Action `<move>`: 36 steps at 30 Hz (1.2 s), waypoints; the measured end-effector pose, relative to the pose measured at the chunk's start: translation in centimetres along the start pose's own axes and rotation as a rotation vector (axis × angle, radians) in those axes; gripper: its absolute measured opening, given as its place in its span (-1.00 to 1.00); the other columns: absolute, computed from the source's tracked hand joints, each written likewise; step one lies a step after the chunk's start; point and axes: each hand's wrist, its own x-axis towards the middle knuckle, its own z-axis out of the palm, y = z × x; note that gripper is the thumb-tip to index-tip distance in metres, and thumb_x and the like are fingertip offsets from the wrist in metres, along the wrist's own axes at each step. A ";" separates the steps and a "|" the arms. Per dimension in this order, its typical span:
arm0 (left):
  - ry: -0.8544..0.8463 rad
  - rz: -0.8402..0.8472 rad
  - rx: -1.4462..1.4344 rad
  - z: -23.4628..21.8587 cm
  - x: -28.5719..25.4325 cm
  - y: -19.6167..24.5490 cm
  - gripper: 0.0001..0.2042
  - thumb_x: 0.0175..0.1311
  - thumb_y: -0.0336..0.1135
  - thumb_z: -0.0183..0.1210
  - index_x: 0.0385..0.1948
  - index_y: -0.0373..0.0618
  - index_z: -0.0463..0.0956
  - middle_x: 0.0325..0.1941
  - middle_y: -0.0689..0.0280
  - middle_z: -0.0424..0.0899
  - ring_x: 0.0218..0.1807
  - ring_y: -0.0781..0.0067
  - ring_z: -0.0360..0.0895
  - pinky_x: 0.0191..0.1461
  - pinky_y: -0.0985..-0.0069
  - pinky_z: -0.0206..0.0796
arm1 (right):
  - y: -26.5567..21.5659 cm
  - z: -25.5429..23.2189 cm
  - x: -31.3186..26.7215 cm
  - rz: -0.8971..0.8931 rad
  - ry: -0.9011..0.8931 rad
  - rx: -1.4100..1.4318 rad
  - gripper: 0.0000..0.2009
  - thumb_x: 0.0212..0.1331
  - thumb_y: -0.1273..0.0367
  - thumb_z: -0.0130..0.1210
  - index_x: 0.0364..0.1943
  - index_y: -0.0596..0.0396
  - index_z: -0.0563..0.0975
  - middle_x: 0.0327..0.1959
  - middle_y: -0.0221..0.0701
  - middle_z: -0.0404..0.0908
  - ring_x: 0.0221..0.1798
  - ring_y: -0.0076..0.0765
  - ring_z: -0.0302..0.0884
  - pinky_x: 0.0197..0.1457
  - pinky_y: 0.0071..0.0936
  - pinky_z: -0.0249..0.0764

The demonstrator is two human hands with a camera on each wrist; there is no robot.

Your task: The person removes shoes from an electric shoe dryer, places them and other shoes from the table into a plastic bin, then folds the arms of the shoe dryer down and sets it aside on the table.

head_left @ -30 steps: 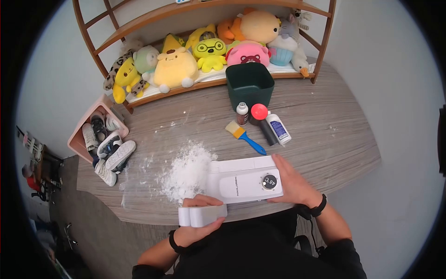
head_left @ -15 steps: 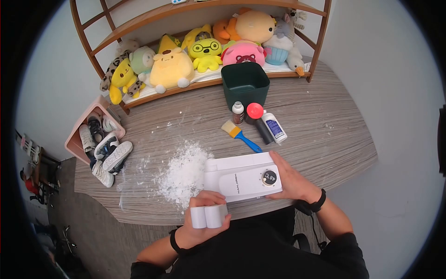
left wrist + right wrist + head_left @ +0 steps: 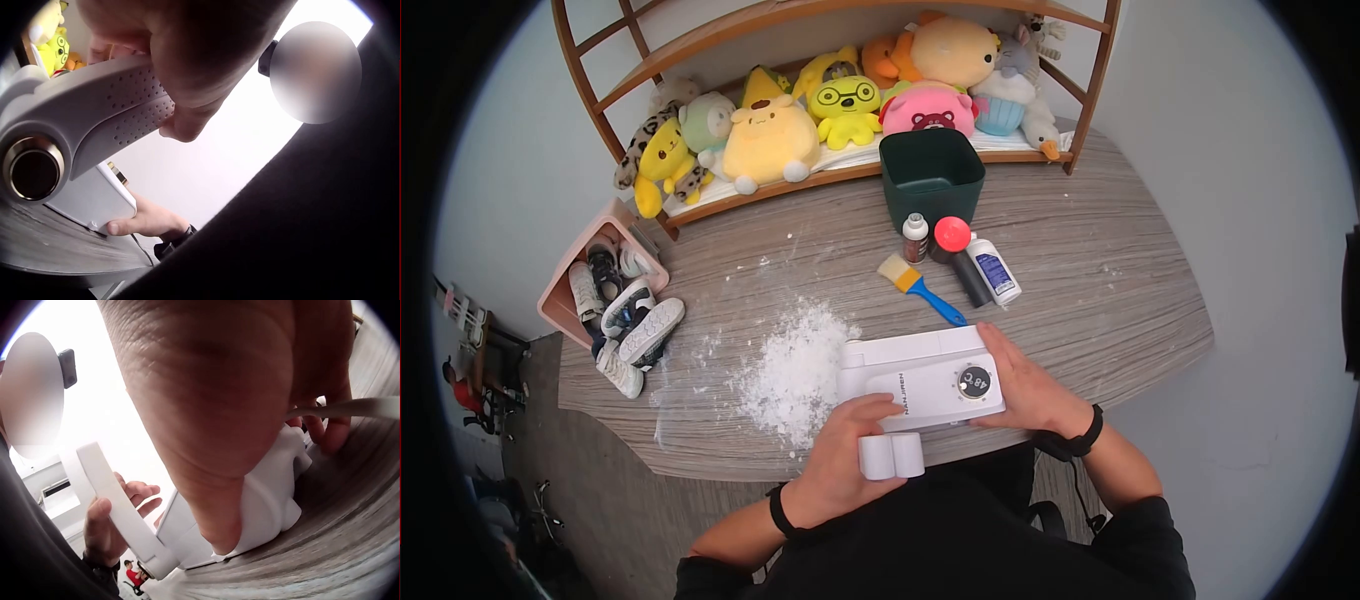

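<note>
A white shoe dryer (image 3: 875, 360) marked NANJIREN lies on the table, its round dial (image 3: 974, 382) reading 48°C. My right hand (image 3: 1032, 392) holds the dryer's right end, the thumb along the near side in the left wrist view. With my left hand (image 3: 847, 448) I grip a white arm (image 3: 892, 457) of the dryer, which stands raised at its near edge. Seen from the left wrist, this arm (image 3: 75, 100) has small perforations and a dark round metal-rimmed end; thumb and fingers pinch it from both sides. From the right wrist, the arm slants up from the body.
White powder (image 3: 795, 375) is heaped left of the dryer. Beyond it lie a brush (image 3: 922, 290), a white bottle (image 3: 995, 272), a small bottle (image 3: 915, 238) and a red-topped container (image 3: 952, 235), before a green bin (image 3: 935, 190). Shoes spill from a pink basket (image 3: 560, 290). Plush toys fill the shelf.
My left hand has swung the dryer's arm to the right, from beside the powder to in front of the body. The right hand keeps its hold, and the dryer stays in place.
</note>
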 end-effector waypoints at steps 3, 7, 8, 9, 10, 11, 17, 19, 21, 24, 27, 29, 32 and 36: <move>-0.084 -0.017 0.026 -0.5 0.8 0.4 -0.28 0.05 -0.47 0.68 0.19 -0.10 0.35 0.52 -0.05 0.64 0.57 -0.31 0.53 0.58 -0.14 0.39 | 0.0 -0.1 0.0 -0.016 0.001 0.000 0.40 -0.03 0.14 0.75 0.75 0.39 -0.07 0.75 0.30 0.11 0.83 0.46 0.06 0.87 0.02 0.22; -0.309 -0.005 0.131 -0.2 2.7 0.9 -0.31 0.08 -0.35 0.68 0.20 -0.18 0.43 0.71 -0.17 0.41 0.72 -0.43 0.31 0.72 -0.26 0.20 | 0.4 0.2 -0.1 -0.024 0.004 -0.013 0.40 -0.04 0.15 0.75 0.75 0.39 -0.07 0.75 0.30 0.11 0.83 0.47 0.06 0.86 0.02 0.22; -0.305 -0.005 0.133 0.2 3.2 1.1 -0.31 0.08 -0.35 0.68 0.20 -0.18 0.43 0.71 -0.17 0.41 0.72 -0.43 0.31 0.72 -0.26 0.20 | 0.4 0.2 0.0 -0.033 0.008 -0.017 0.40 -0.05 0.17 0.75 0.75 0.39 -0.08 0.75 0.29 0.12 0.83 0.47 0.07 0.86 0.02 0.23; -0.326 0.026 0.176 0.6 3.7 1.3 -0.29 0.15 -0.27 0.66 0.27 -0.23 0.43 0.73 -0.21 0.35 0.75 -0.43 0.26 0.74 -0.28 0.16 | 0.4 0.1 -0.1 -0.040 0.012 -0.022 0.40 -0.06 0.19 0.75 0.75 0.39 -0.08 0.75 0.29 0.12 0.82 0.46 0.08 0.86 0.02 0.23; -0.348 0.056 0.219 1.1 4.1 1.5 -0.26 0.21 -0.19 0.64 0.35 -0.28 0.43 0.75 -0.25 0.29 0.78 -0.42 0.20 0.76 -0.30 0.12 | 0.5 0.1 -0.1 -0.042 0.011 -0.023 0.40 -0.06 0.19 0.75 0.75 0.39 -0.08 0.75 0.29 0.12 0.82 0.46 0.08 0.86 0.02 0.23; -0.346 0.055 0.221 1.5 4.3 1.6 -0.26 0.21 -0.19 0.64 0.35 -0.28 0.43 0.75 -0.25 0.29 0.78 -0.42 0.20 0.76 -0.30 0.12 | 0.6 0.1 -0.1 -0.035 0.005 -0.026 0.40 -0.07 0.23 0.75 0.75 0.39 -0.09 0.75 0.29 0.11 0.82 0.46 0.08 0.86 0.02 0.24; -0.490 0.090 0.415 3.7 5.6 1.8 -0.01 0.27 0.05 0.60 0.60 -0.36 0.29 0.76 -0.36 0.18 0.83 -0.38 0.10 0.77 -0.37 0.03 | 1.8 0.8 -0.2 -0.055 0.001 -0.049 0.46 -0.17 0.34 0.77 0.78 0.35 -0.13 0.78 0.28 0.06 0.83 0.45 0.07 0.85 0.01 0.26; -0.524 0.097 0.483 4.5 5.9 1.9 0.05 0.23 0.06 0.62 0.64 -0.36 0.26 0.78 -0.38 0.16 0.85 -0.39 0.08 0.76 -0.39 0.02 | 2.1 0.7 -0.2 -0.058 -0.001 -0.057 0.49 -0.20 0.36 0.78 0.79 0.32 -0.15 0.79 0.27 0.04 0.84 0.45 0.05 0.85 0.01 0.26; -0.537 0.096 0.509 4.7 6.2 2.2 0.08 0.20 0.07 0.63 0.66 -0.35 0.24 0.78 -0.38 0.15 0.86 -0.37 0.06 0.76 -0.40 0.02 | 2.4 -0.4 -0.2 -0.059 -0.120 0.006 0.57 -0.24 0.36 0.79 0.82 0.24 -0.25 0.84 0.26 -0.08 0.87 0.41 -0.03 0.86 0.00 0.22; -0.568 0.112 0.578 4.9 6.5 2.6 0.13 0.16 0.10 0.65 0.68 -0.35 0.23 0.80 -0.39 0.13 0.87 -0.35 0.04 0.76 -0.42 0.02 | 2.7 -5.2 0.2 -0.098 -0.376 0.223 0.67 -0.26 0.22 0.84 0.83 0.16 -0.34 0.88 0.22 -0.21 0.91 0.35 -0.11 0.89 -0.04 0.14; -0.597 0.140 0.648 5.4 6.6 2.7 0.16 0.12 0.14 0.65 0.68 -0.36 0.24 0.81 -0.39 0.11 0.88 -0.34 0.03 0.75 -0.44 0.02 | 3.2 -5.5 0.0 -0.154 -0.388 0.235 0.73 -0.28 0.02 0.85 0.84 0.15 -0.37 0.90 0.20 -0.28 0.93 0.28 -0.18 0.90 -0.08 0.07; -0.611 0.150 0.673 5.7 6.8 2.7 0.17 0.10 0.17 0.65 0.68 -0.37 0.25 0.81 -0.39 0.11 0.88 -0.34 0.03 0.74 -0.46 0.02 | 3.1 -4.8 0.0 -0.112 -0.376 0.237 0.74 -0.29 -0.04 0.85 0.84 0.15 -0.35 0.90 0.21 -0.28 0.93 0.29 -0.18 0.90 -0.09 0.06; -0.622 0.158 0.706 6.3 6.8 2.6 0.19 0.08 0.22 0.64 0.67 -0.37 0.27 0.81 -0.39 0.10 0.88 -0.35 0.02 0.74 -0.47 0.02 | 2.6 -4.2 -0.4 -0.053 -0.352 0.239 0.73 -0.28 -0.08 0.84 0.84 0.15 -0.33 0.89 0.23 -0.27 0.93 0.29 -0.17 0.90 -0.10 0.07; -0.614 0.157 0.718 6.9 6.5 2.0 0.22 0.07 0.28 0.62 0.67 -0.37 0.27 0.81 -0.40 0.09 0.87 -0.37 0.01 0.74 -0.49 0.00 | 2.6 -3.7 -0.8 -0.077 -0.296 0.211 0.70 -0.23 -0.06 0.83 0.84 0.15 -0.32 0.88 0.26 -0.25 0.92 0.29 -0.13 0.89 -0.09 0.10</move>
